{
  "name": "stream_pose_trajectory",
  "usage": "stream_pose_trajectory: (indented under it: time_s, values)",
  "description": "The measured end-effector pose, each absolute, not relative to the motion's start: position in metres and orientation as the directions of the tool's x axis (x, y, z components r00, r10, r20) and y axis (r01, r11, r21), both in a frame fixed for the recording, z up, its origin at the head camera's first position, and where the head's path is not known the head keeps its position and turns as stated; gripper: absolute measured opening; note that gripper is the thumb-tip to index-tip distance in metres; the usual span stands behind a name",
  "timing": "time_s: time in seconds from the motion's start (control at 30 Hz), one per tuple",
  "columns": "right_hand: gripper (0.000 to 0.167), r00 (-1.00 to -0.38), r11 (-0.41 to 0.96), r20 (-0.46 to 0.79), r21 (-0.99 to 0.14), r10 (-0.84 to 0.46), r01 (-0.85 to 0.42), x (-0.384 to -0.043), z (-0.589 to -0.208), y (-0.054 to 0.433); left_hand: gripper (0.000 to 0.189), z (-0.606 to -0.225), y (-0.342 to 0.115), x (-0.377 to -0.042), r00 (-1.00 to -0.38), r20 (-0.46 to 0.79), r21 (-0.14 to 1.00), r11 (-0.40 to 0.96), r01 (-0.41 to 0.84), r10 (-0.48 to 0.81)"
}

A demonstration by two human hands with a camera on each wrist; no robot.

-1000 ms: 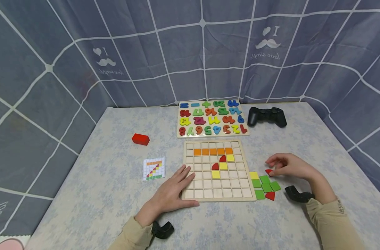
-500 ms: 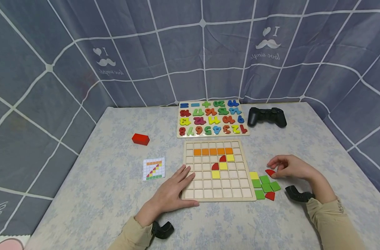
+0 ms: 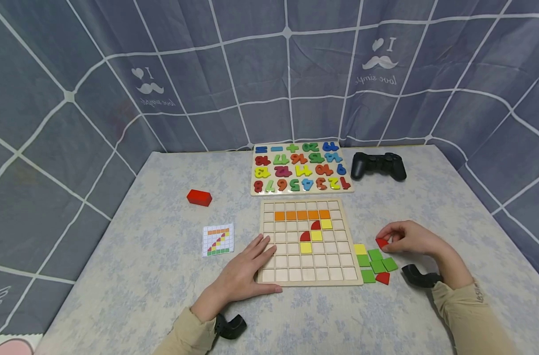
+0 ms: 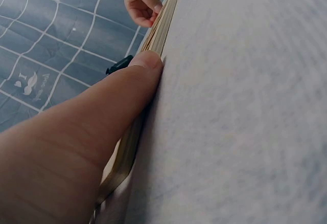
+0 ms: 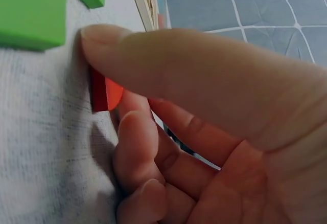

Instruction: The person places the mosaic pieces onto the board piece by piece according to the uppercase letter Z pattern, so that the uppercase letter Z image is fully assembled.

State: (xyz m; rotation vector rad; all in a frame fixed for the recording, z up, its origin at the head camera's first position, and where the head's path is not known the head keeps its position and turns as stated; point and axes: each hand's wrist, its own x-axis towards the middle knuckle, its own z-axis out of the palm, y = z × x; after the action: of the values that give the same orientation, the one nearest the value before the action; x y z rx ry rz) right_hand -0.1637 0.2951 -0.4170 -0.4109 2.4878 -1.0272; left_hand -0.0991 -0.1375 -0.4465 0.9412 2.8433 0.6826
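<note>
My right hand [image 3: 413, 237] pinches a red quarter-circle tile [image 3: 382, 243] between thumb and fingers, just right of the wooden grid board [image 3: 314, 284]. In the right wrist view the thumb covers part of that red tile [image 5: 106, 95], which stands tilted on its edge close to the tablecloth. My left hand [image 3: 243, 272] rests on the board's near left corner with straight fingers, the thumb along the front edge. Orange squares [image 3: 302, 215] form a row on the board. Below them, yellow squares [image 3: 316, 235] and red quarter-circles [image 3: 305, 236] step down diagonally.
Several green squares [image 3: 378, 266], a yellow square [image 3: 360, 249] and another red quarter-circle [image 3: 383, 278] lie right of the board. A pattern card [image 3: 218, 240] and red block [image 3: 199, 197] sit left. Behind are a number puzzle [image 3: 301, 169] and a black game controller [image 3: 378, 166].
The red quarter-circle, flat on the cloth before, is now tilted up in my right hand's pinch. My right hand has shifted slightly; my left hand stays in place.
</note>
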Motion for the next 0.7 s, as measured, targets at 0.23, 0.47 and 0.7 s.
stream_pose_trajectory:
  time_s: [0.23, 0.47, 0.7]
  values:
    - [0.032, -0.872, 0.692, -0.265, -0.713, -0.413, -0.111, -0.1621, -0.4176, 0.2904, 0.092, -0.4469, -0.138, -0.0991, -0.809, 0.074, 0.432, 0.712, 0.554, 0.583]
    - [0.037, -0.876, 0.692, -0.261, -0.714, -0.405, -0.107, -0.1617, -0.4164, 0.2873, 0.093, -0.4469, -0.138, -0.099, -0.81, 0.067, 0.439, 0.712, 0.548, 0.582]
    - [0.032, -0.887, 0.694, -0.241, -0.711, -0.393, -0.115, -0.1631, -0.4181, 0.2874, 0.092, -0.4472, -0.138, -0.0994, -0.807, 0.073, 0.433, 0.711, 0.555, 0.586]
